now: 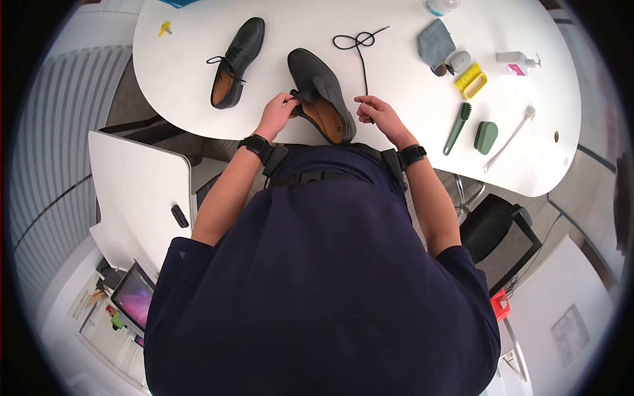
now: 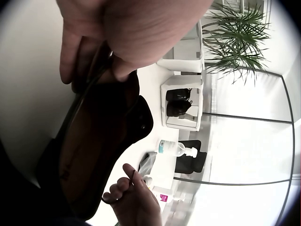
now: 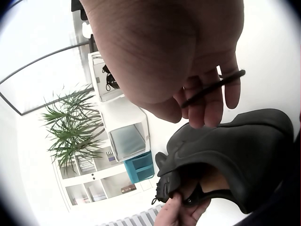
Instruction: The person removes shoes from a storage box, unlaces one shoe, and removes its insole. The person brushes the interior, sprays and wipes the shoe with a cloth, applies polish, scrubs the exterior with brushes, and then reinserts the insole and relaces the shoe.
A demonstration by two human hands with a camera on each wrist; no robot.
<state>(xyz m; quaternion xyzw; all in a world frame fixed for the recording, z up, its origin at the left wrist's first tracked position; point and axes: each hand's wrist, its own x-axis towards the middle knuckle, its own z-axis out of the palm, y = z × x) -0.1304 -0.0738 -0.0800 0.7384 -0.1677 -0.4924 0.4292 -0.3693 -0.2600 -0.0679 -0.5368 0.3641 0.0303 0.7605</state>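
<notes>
A black leather shoe lies near the table's front edge, toe pointing away, its tan insole showing and its eyelet flaps spread without a lace. My left hand pinches the flap on its left side; in the left wrist view the fingers sit at the opening's edge. To the right of the shoe, my right hand holds a black shoelace near one end. The lace runs away from the hand to a loose loop on the table. In the right wrist view the lace end crosses the curled fingers.
A second black shoe, laced, stands at left beyond a small yellow object. On the right are a grey cloth, yellow brush, green brush, green block brush, long white brush and pump bottle.
</notes>
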